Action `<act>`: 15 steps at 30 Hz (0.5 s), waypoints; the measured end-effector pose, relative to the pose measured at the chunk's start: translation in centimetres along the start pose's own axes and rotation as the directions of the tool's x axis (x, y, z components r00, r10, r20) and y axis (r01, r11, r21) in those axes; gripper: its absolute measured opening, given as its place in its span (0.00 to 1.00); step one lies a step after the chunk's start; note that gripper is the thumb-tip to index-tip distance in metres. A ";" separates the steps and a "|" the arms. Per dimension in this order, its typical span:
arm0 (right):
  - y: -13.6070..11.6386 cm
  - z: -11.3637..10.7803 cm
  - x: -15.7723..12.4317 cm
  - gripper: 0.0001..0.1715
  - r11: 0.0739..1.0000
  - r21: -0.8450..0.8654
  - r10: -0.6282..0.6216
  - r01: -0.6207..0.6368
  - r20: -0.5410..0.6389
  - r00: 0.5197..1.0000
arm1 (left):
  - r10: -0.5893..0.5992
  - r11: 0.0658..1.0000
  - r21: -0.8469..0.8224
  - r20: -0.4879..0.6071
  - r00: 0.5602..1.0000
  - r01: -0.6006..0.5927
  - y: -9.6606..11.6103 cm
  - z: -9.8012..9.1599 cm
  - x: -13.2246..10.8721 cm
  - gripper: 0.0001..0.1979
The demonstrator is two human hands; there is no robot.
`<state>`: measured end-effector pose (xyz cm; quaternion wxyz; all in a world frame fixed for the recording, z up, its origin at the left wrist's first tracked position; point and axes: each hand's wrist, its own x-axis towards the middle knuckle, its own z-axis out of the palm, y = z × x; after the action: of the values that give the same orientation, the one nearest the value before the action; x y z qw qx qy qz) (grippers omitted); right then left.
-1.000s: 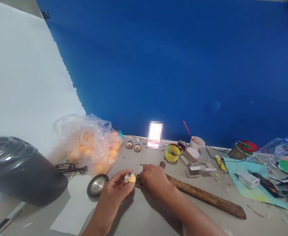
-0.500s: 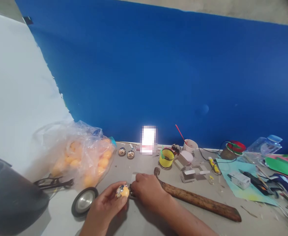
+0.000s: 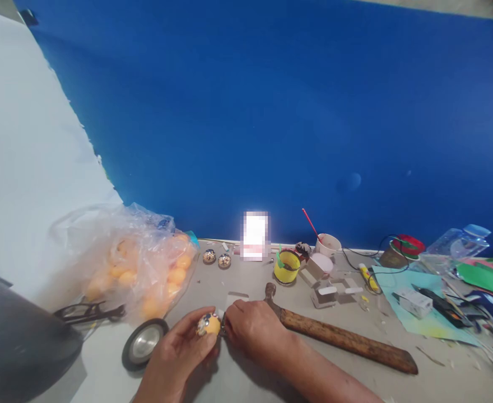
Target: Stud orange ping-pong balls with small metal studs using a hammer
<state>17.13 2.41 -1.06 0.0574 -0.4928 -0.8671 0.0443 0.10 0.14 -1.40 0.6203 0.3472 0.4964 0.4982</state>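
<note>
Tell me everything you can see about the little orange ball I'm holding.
The ball is small, round and orange-yellow, and looks like smooth plastic, much like the plain ones in the clear bag. Its upper face carries a patch of dark blue and pale specks, too small to make out. The left hand grips it between thumb and fingertips, low over the grey table. The right hand meets its right side with bunched fingertips.

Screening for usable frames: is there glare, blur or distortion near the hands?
Head view: left hand, right hand and decorated ball look slightly soft yet readable; a pixelated white patch glares below the blue wall; right-edge clutter is smeared, stretched.
</note>
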 end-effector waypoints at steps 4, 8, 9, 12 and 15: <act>0.6 -0.2 -0.5 0.07 0.928 0.365 0.115 -0.076 -0.084 0.990 | -0.076 0.993 -0.083 0.031 0.997 0.078 1.3 0.4 -1.1 0.29; 1.5 -0.7 -0.8 0.05 0.561 0.826 0.259 -0.052 -0.115 0.959 | -0.080 0.976 -0.193 0.122 0.989 0.103 2.1 0.6 -1.5 0.27; 1.7 -0.8 -0.7 0.06 0.457 0.887 0.301 -0.063 -0.087 0.950 | -0.069 0.973 -0.209 0.133 0.989 0.096 2.1 0.5 -1.5 0.26; 2.1 -0.9 -0.6 0.16 0.121 0.986 0.365 -0.114 0.063 0.929 | -0.039 0.977 -0.198 0.163 0.986 0.072 1.9 0.3 -1.4 0.24; 2.1 -0.9 -0.5 0.25 -0.163 0.980 0.348 -0.116 0.167 0.923 | -0.029 0.982 -0.177 0.189 0.982 0.063 1.7 0.1 -1.4 0.24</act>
<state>19.32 3.07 -0.49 0.4617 -0.4340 -0.4306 0.6427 -0.23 -0.73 0.55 0.7044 0.3224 0.3967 0.4924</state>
